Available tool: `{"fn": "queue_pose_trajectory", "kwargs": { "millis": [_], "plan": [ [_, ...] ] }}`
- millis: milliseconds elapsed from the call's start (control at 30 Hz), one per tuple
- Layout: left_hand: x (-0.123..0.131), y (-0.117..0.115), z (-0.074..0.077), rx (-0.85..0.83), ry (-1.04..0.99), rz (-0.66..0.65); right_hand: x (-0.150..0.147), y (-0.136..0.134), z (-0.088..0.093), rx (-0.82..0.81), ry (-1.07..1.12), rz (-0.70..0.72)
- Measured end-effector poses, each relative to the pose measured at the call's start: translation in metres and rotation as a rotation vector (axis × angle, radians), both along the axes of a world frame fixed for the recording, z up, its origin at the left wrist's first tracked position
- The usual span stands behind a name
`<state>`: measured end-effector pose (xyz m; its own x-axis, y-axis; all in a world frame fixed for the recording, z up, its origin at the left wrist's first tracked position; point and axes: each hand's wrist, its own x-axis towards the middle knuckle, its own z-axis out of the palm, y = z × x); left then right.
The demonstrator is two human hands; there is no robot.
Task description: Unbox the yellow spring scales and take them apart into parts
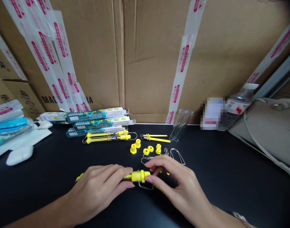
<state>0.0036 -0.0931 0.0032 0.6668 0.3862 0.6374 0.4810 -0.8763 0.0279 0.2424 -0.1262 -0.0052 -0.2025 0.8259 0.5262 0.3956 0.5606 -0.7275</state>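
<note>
My left hand [101, 186] is closed around the clear tube of a yellow spring scale [137, 176], which lies level just above the black table. At its right end, the thumb and fingers of my right hand [173, 180] pinch the yellow cap. A bent wire loop [146, 187] hangs under that end. Most of the tube is hidden by my left hand, and a bit of yellow [80, 176] shows beyond it. Just past my right hand lie a wire hanger loop [177, 155], small springs [166, 151] and yellow nuts [158, 148]. Part of a second wire loop is covered by my fingers.
Two assembled spring scales [107, 138] lie before stacked boxes [99, 122]. Yellow rods with hooks [156, 138], flanged caps [133, 148] and clear tubes [180, 126] are at the back. A bottle [239, 106] and grey bag [270, 133] stand right; a white case [20, 155] lies left.
</note>
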Motion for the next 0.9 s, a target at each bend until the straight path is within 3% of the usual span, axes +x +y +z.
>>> {"fn": "queue_pose_trajectory", "kwargs": {
  "millis": [133,367,633,900],
  "plan": [
    [-0.0004,0.0016,-0.0015,0.004,0.015,0.002,0.0013,0.0005,-0.0009,-0.060,-0.080,0.024],
    [-0.0001,0.0002,-0.0008,-0.011,0.008,0.018,0.0014,-0.0026,0.0035,0.142,-0.040,0.109],
    [-0.0023,0.0011,-0.0041,-0.096,0.028,0.008,0.0019,-0.0044,-0.0032,0.054,-0.131,-0.048],
    [-0.0001,-0.0012,0.0004,-0.069,0.047,0.023,-0.0002,-0.0074,0.0003,-0.009,-0.126,0.014]
  ]
}}
